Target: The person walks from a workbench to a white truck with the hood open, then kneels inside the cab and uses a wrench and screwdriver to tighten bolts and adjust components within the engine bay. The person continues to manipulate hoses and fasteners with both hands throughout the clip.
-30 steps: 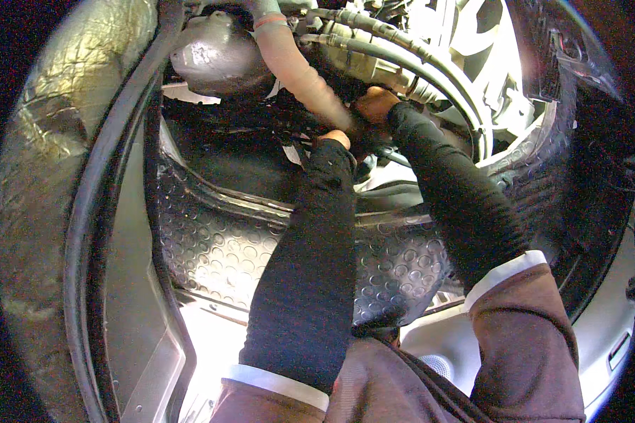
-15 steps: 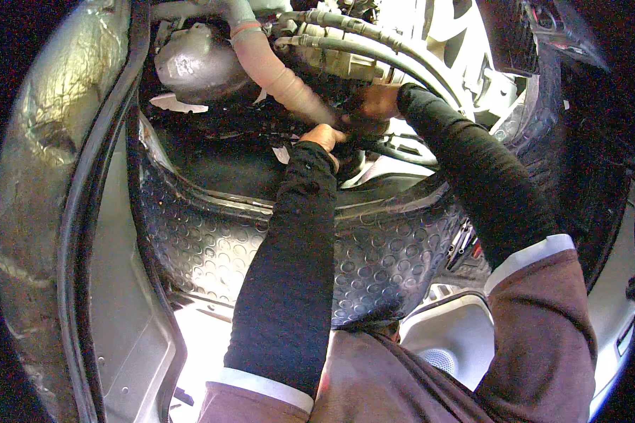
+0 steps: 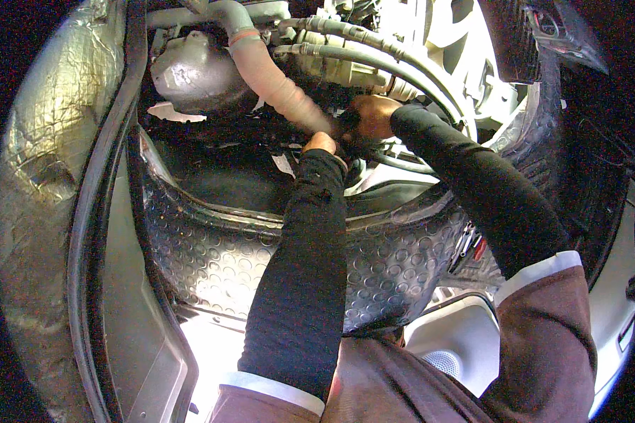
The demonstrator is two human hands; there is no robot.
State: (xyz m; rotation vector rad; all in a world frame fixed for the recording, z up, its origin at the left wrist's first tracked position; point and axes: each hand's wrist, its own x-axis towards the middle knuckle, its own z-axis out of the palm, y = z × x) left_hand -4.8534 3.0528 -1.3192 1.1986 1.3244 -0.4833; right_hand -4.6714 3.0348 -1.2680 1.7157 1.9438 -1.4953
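Both my hands are deep in a vehicle's engine bay, close together at the lower end of a pinkish ribbed hose. My left hand is curled closed right beside the hose's lower end; its fingertips are hidden, as is whatever it grips. Just to the right, my right hand bends down with its fingers closed among dark parts. What it holds cannot be made out in the shadow. Two grey hoses with metal fittings, one of them a lower hose, curve above and past my right wrist.
A rounded metal cover lies left of the ribbed hose. Nearer me runs a black floor mat with round studs. Several hand tools lie by its right edge. A thick rubber seal borders the left side; a grey speaker panel is at lower right.
The whole view has shifted slightly. My right hand has turned and dropped a little, with more of its back showing. My left hand has drawn slightly lower, still by the hose's end.
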